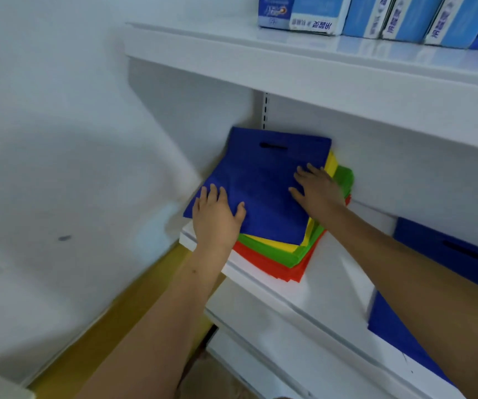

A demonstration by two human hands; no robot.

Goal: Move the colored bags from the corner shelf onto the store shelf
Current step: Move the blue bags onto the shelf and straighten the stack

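Observation:
A stack of flat colored bags lies at the left end of a white shelf (pixel 284 292), pushed into the corner by the wall. The blue bag (pixel 263 182) with a cut-out handle is on top; yellow (pixel 278 246), green (pixel 344 177) and red (pixel 272 269) bags stick out beneath it. My left hand (pixel 216 218) rests flat on the blue bag's near-left corner, fingers spread. On the bag's right side, my right hand (pixel 317 187) presses flat with straight fingers. Neither hand grips anything.
Another blue bag (pixel 448 249) lies further right on the same shelf, behind my right forearm. The upper shelf (pixel 304 67) carries several blue and white boxes (pixel 304 12). A white wall stands on the left, above a yellow floor (pixel 134 298). Lower white shelves jut out below.

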